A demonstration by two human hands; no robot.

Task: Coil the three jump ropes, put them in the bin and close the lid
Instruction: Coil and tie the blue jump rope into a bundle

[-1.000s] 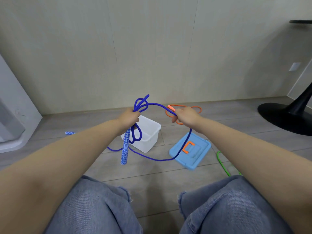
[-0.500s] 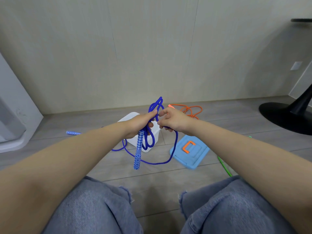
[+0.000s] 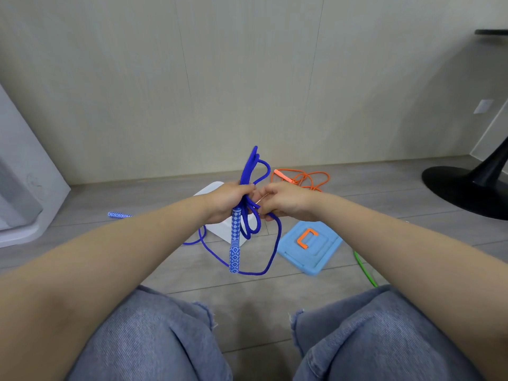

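My left hand [image 3: 229,200] grips the blue jump rope [image 3: 248,171], with several loops sticking up above the fist and a patterned handle [image 3: 235,243] hanging below it. Close beside it, my right hand [image 3: 284,203] pinches a strand of the same rope, and the slack droops to the floor in a long loop [image 3: 270,259]. The other blue handle [image 3: 118,215] lies on the floor at the left. Behind my hands stands the white bin [image 3: 213,188], open. Its light blue lid [image 3: 310,250] with an orange handle lies flat to the right. An orange rope [image 3: 302,178] lies near the wall, a green rope [image 3: 364,269] by my right knee.
My knees in blue jeans [image 3: 154,334] fill the bottom of the view. A black round table base [image 3: 464,188] stands at the right. A white appliance corner [image 3: 24,193] sits at the left. A pale wall runs close behind the bin.
My right hand came across to my left hand, bringing the strand in, and more loops now stand above my left fist. The hanging handle and slack swung slightly.
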